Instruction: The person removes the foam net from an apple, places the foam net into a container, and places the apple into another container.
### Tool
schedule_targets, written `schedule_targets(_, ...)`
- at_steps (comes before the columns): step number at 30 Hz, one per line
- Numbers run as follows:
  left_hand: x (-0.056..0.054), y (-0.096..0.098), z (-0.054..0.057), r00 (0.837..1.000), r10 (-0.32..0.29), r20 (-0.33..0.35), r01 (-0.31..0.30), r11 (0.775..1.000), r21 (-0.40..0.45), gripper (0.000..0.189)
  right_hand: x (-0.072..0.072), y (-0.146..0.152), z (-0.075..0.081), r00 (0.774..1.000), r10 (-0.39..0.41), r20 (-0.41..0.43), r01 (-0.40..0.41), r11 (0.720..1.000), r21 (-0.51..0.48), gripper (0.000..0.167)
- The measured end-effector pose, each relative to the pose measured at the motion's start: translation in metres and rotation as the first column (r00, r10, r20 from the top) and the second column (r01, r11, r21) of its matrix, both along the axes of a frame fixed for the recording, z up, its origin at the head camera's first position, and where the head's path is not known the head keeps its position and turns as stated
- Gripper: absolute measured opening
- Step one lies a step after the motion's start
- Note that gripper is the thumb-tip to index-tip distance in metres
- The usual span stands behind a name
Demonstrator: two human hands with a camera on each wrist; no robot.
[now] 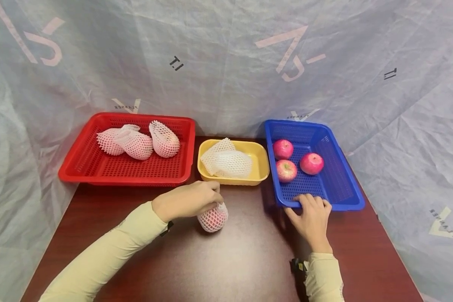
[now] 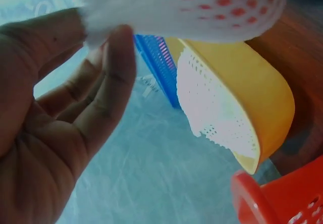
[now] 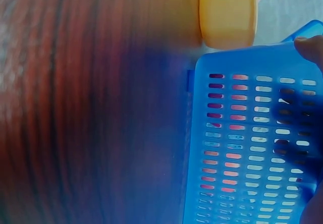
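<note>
My left hand (image 1: 192, 199) pinches the gathered end of a white foam net around a reddish fruit (image 1: 213, 219), which hangs from the fingertips over the table's middle. In the left wrist view the netted part stretches right from my thumb and fingers (image 2: 118, 72). At the right, my right hand (image 1: 311, 216) grips the near rim of a blue basket (image 1: 343, 206), fingers over the rim and thumb outside. Inside lie three bare apples (image 1: 311, 163). The basket's slotted wall (image 3: 242, 138) fills much of the right wrist view, where my hand shows only at the edge.
A red basket (image 1: 128, 181) at the left holds three fruits in foam nets (image 1: 137, 144). Between the baskets stands a yellow tray (image 1: 262, 165) with loose white foam nets (image 1: 232, 163) in it. A grey printed cloth (image 1: 219, 54) hangs behind the brown table (image 1: 245, 256).
</note>
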State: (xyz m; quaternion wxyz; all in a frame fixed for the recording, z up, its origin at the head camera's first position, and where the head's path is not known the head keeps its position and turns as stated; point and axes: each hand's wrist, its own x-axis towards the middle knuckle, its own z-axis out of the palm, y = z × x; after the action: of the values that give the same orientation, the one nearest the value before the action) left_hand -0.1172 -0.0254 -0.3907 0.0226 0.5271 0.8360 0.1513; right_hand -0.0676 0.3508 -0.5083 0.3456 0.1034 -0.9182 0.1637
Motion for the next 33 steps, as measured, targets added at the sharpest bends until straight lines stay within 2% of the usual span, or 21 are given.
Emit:
schedule_targets(14, -0.003, 0.004, 0.004, 0.999, -0.016, 0.030, 0.016, 1.000, 0.010, 0.009, 0.000, 0.003, 0.001, 1.000, 0.004, 0.021, -0.004, 1.000, 0.000, 0.035)
schedule_targets(19, -0.005, -0.001, 0.006, 1.000, -0.028, 0.004, 0.028, 0.998, 0.051, 0.009, -0.001, 0.003, 0.002, 1.000, 0.003, 0.012, -0.003, 1.000, -0.002, 0.035)
schedule_targets(22, -0.006, -0.002, 0.005, 0.999, -0.040, -0.010, 0.040, 0.998, 0.042, 0.009, -0.001, 0.003, 0.002, 1.000, 0.002, 0.011, -0.002, 1.000, -0.001, 0.035)
schedule_targets(28, -0.009, -0.003, 0.008, 0.999, -0.019, -0.039, 0.021, 0.999, 0.047, 0.012, -0.002, 0.003, 0.003, 0.999, 0.004, 0.033, -0.004, 1.000, 0.008, 0.037)
schedule_targets(33, -0.011, -0.003, 0.010, 1.000, -0.011, -0.022, 0.012, 0.998, 0.055, 0.012, -0.002, 0.004, 0.002, 1.000, 0.002, 0.022, -0.002, 1.000, -0.005, 0.036)
